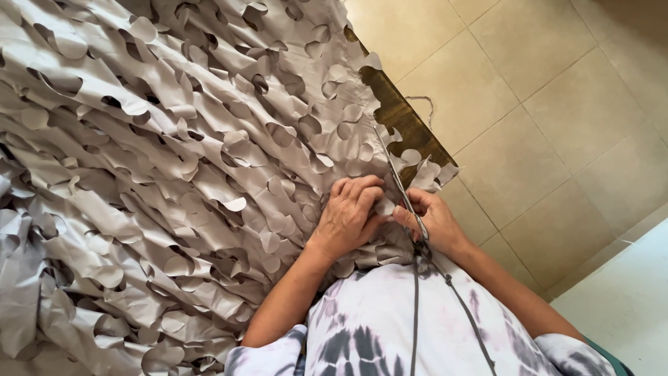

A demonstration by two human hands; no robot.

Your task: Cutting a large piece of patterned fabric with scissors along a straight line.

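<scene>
A large sheet of grey-beige fabric [174, 160], cut into many leaf-shaped flaps like camouflage netting, covers a dark wooden table [403, 118]. My left hand [351, 212] presses down on the fabric near its right edge, fingers curled on a flap. My right hand [435, 219] sits right beside it at the hem and pinches a thin grey cord [390, 163] that runs along the fabric's edge. The cord's loose ends [445, 278] hang down over my tie-dye shirt.
Beige floor tiles [543, 118] lie to the right of the table edge. A short loose thread [426, 104] hangs off the table's side. A pale surface [626, 299] fills the lower right corner.
</scene>
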